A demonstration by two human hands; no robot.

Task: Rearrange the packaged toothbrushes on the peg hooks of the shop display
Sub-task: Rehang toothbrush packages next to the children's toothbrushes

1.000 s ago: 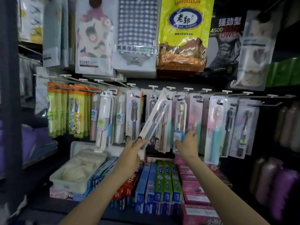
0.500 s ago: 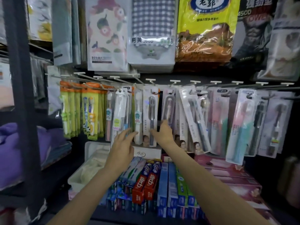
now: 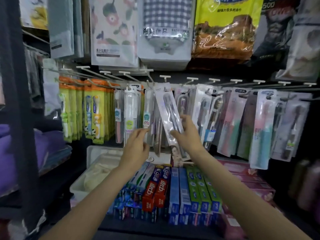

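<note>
A row of packaged toothbrushes point(image 3: 230, 118) hangs from white peg hooks point(image 3: 165, 77) across the middle of the display. My right hand point(image 3: 188, 135) grips the lower part of one clear toothbrush pack point(image 3: 168, 108) with a dark brush inside. That pack is tilted, its top leaning left up to the hooks; I cannot tell whether it sits on a hook. My left hand point(image 3: 138, 146) is just left of it, fingers spread, fingertips touching the bottom of the hanging packs point(image 3: 147, 111).
Green-and-orange children's toothbrush packs point(image 3: 93, 110) hang at the left. Boxed toothpaste point(image 3: 183, 191) fills the shelf below my arms, beside a white bin point(image 3: 97, 167). Bagged towels point(image 3: 164, 32) hang above the hooks. A dark upright post point(image 3: 19, 101) stands at the left.
A second ago my left hand held a tilted pack and my right hand touched hanging ones. Now my right hand holds a tilted pack further left and my left hand has let go.
</note>
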